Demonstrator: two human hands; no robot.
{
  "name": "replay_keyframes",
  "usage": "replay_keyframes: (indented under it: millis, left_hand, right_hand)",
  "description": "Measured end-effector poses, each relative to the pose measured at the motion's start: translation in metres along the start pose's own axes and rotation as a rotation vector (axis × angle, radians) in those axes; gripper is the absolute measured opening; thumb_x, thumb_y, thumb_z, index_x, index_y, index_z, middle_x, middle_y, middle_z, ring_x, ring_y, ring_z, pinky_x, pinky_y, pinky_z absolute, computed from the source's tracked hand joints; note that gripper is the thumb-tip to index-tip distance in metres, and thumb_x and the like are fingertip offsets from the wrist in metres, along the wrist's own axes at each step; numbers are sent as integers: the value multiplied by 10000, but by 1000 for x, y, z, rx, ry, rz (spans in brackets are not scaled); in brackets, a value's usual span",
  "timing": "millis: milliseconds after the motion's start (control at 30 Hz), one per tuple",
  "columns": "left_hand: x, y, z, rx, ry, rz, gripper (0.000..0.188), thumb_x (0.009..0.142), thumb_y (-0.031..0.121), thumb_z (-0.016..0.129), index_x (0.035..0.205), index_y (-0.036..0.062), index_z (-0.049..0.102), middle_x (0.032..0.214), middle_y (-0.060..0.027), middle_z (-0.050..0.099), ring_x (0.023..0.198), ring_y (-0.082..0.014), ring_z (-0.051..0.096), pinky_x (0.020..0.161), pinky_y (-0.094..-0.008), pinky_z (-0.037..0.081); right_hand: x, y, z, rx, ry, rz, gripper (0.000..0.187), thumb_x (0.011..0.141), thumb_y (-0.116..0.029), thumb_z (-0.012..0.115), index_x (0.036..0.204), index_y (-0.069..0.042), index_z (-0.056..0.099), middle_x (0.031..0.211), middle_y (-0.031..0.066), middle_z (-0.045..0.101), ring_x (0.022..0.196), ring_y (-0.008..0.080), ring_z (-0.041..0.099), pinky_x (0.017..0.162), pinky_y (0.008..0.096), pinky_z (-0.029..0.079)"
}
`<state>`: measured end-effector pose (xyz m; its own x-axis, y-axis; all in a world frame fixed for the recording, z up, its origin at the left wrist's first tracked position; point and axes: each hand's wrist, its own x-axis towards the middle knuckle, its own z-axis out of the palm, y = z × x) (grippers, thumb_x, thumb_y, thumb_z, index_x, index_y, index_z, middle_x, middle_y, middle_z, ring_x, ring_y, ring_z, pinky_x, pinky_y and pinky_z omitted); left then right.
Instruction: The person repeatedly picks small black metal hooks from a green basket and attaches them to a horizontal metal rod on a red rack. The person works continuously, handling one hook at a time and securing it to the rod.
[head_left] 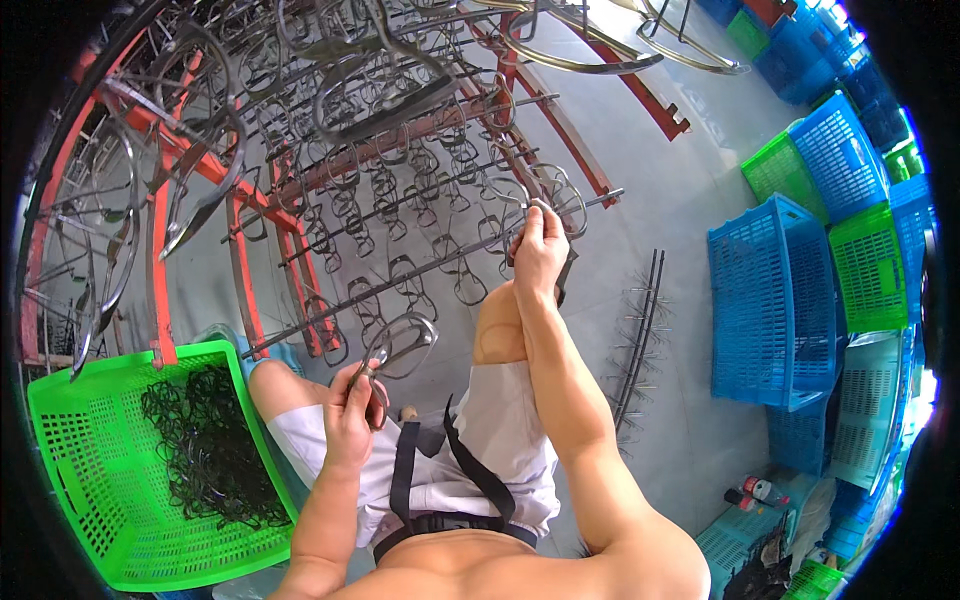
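Left hand grips a frame ready; right hand pinches another frame onto the rack rod.

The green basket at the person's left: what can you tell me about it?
The green basket is a rectangular crate that looks like plastic, with lattice walls and a perforated floor. It sits open-topped on the floor beside the person's left knee, below the red rack. A tangled heap of dark loop-shaped pieces lies inside, toward its right side. Neither hand touches it.
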<state>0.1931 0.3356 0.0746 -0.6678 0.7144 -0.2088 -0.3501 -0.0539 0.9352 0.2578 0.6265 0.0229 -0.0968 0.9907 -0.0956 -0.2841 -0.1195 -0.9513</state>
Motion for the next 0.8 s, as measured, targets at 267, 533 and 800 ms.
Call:
replay_keyframes:
  millis: [267, 533, 800]
  left_hand:
    - [10, -3, -1, -82, -38, -9, 186, 951, 181, 464, 1110, 86, 479, 785, -80, 566, 479, -52, 413, 406, -184, 311]
    - [4, -3, -6, -142, -63, -49, 165, 935, 142, 464, 1091, 93, 487, 843, -84, 578, 511, -74, 455, 441, -205, 365]
    - [2, 0, -13, -115, 4, -50, 142, 925, 148, 474, 1049, 87, 508, 822, -47, 588, 494, -57, 442, 428, -202, 360]
  right_hand:
    - [15, 9, 0, 50, -29, 178, 153, 923, -181, 510, 886, -47, 575, 538, -38, 407, 388, 56, 377, 346, 199, 282]
    - [13, 15, -1, 257, 13, 222, 137, 892, -166, 569, 905, -30, 578, 564, -32, 429, 404, 65, 381, 365, 212, 291]
    - [13, 9, -7, 255, -58, 212, 121, 876, -171, 599, 830, -60, 580, 554, -48, 396, 420, 56, 352, 383, 209, 257]
